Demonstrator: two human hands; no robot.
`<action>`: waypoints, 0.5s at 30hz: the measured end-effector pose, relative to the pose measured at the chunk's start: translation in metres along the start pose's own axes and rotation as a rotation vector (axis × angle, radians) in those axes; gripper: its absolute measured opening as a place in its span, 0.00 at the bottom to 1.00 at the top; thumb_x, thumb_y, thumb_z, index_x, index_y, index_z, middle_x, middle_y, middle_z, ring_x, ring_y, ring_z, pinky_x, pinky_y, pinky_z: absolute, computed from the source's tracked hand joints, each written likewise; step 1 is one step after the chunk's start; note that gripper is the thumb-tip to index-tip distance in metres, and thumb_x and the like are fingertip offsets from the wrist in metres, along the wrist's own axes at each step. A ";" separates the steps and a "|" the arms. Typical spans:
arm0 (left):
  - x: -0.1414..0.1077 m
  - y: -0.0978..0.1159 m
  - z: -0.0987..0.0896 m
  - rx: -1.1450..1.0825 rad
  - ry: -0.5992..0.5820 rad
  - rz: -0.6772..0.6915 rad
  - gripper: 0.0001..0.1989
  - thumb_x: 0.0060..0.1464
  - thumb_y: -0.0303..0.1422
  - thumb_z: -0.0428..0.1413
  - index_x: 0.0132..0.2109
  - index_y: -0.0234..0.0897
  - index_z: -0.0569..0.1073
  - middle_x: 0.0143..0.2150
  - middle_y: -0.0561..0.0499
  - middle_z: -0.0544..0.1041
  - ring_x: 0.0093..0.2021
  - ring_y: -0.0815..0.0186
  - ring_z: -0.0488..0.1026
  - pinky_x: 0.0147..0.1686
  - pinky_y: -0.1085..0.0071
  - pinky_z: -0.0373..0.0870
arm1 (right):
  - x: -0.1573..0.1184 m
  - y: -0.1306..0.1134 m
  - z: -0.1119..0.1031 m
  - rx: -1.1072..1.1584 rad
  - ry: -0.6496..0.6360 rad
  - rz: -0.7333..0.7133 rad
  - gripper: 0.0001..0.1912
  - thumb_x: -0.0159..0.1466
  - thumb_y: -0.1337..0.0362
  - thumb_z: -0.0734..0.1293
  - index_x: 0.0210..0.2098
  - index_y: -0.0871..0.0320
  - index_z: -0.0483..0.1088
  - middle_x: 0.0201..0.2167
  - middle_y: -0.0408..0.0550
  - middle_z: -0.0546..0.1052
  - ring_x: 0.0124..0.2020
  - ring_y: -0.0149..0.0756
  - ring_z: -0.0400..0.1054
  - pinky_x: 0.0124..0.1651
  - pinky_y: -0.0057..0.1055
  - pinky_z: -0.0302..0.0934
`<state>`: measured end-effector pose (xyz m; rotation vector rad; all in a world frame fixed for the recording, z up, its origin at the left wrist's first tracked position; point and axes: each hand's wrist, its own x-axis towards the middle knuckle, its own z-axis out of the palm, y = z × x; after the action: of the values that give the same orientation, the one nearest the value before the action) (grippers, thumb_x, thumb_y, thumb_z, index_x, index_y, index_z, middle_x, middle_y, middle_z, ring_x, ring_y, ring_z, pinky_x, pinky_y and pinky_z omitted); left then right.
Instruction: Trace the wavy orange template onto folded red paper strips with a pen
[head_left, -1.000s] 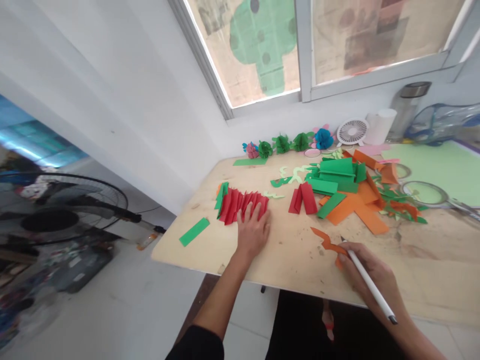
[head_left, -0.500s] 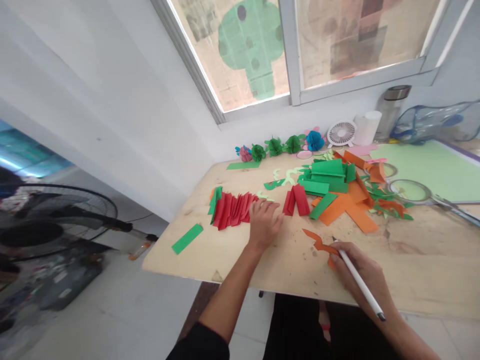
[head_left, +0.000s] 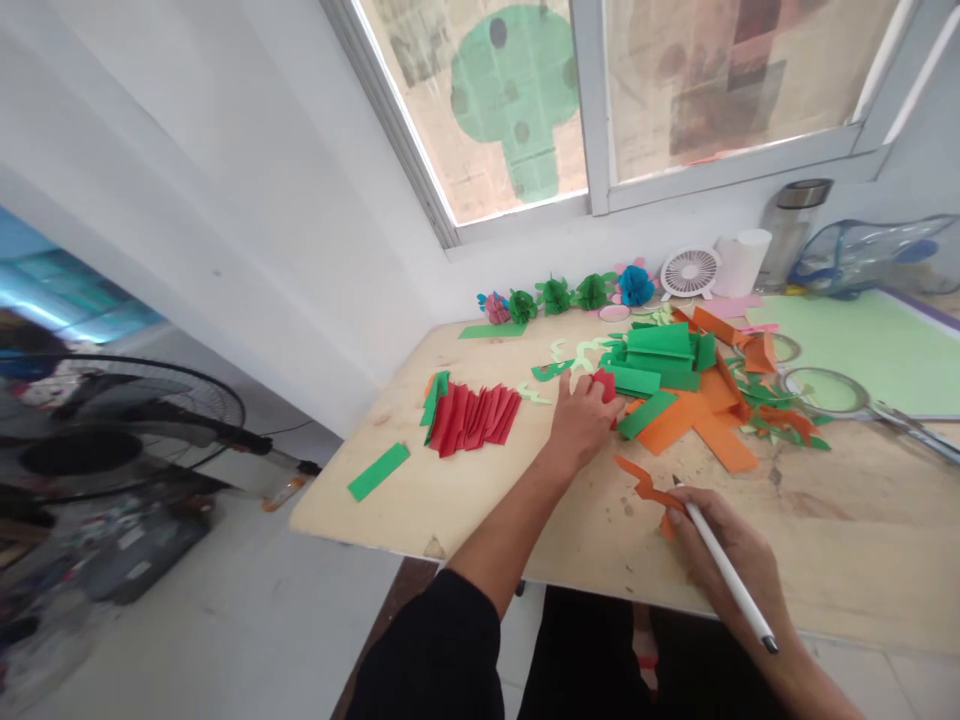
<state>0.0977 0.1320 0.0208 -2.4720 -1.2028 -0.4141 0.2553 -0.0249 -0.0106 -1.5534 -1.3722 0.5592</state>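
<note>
My left hand [head_left: 583,425] lies palm down over a folded red paper piece [head_left: 603,384], its fingers spread and touching the paper, which they partly cover. My right hand [head_left: 731,545] is closed around a white pen [head_left: 724,560] with a dark tip and a black end. Between the same fingers sits a cut, wavy orange paper strip [head_left: 646,487]. Left of my left hand, a row of folded red papers [head_left: 474,418] stands with green folded paper [head_left: 435,400] at its end. A pile of folded green papers [head_left: 660,350] lies beyond my left hand.
Orange paper [head_left: 724,440] and scraps lie right of the green pile, by scissors [head_left: 874,405]. A green strip [head_left: 379,472] rests near the table's left edge. Paper flowers [head_left: 555,295], a small white fan [head_left: 690,272] and a bottle [head_left: 791,235] line the wall.
My left hand has moved right, from the end of the red row to the separate folded red paper. My right hand keeps the pen and orange strip, nearly still. The view has shifted slightly.
</note>
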 end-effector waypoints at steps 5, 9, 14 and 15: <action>0.003 -0.004 0.002 0.029 0.020 0.048 0.09 0.57 0.24 0.55 0.32 0.38 0.76 0.33 0.46 0.75 0.48 0.54 0.69 0.60 0.45 0.57 | 0.004 0.008 0.000 -0.003 -0.040 -0.034 0.14 0.62 0.50 0.64 0.37 0.53 0.74 0.29 0.45 0.81 0.27 0.35 0.75 0.28 0.25 0.68; -0.008 -0.008 -0.013 0.008 0.084 0.026 0.08 0.57 0.24 0.55 0.32 0.38 0.76 0.35 0.47 0.75 0.48 0.56 0.70 0.59 0.47 0.59 | 0.002 0.006 0.001 0.011 -0.002 -0.003 0.16 0.61 0.49 0.65 0.36 0.53 0.75 0.28 0.45 0.81 0.26 0.35 0.74 0.28 0.26 0.68; -0.050 -0.011 -0.056 -0.048 0.199 -0.122 0.05 0.57 0.27 0.57 0.37 0.40 0.77 0.52 0.43 0.73 0.56 0.49 0.65 0.57 0.43 0.59 | -0.004 -0.006 0.002 0.078 0.106 0.091 0.17 0.62 0.47 0.64 0.38 0.53 0.74 0.23 0.42 0.77 0.20 0.32 0.67 0.21 0.25 0.63; -0.062 -0.012 -0.064 -0.070 0.211 -0.155 0.05 0.57 0.27 0.56 0.36 0.40 0.76 0.55 0.43 0.72 0.58 0.48 0.64 0.57 0.42 0.58 | -0.005 -0.008 0.002 0.091 0.120 0.102 0.18 0.61 0.47 0.65 0.38 0.53 0.74 0.23 0.42 0.76 0.19 0.31 0.66 0.21 0.25 0.62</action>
<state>0.0450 0.0678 0.0553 -2.3291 -1.3137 -0.7506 0.2487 -0.0297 -0.0056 -1.5637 -1.1668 0.5735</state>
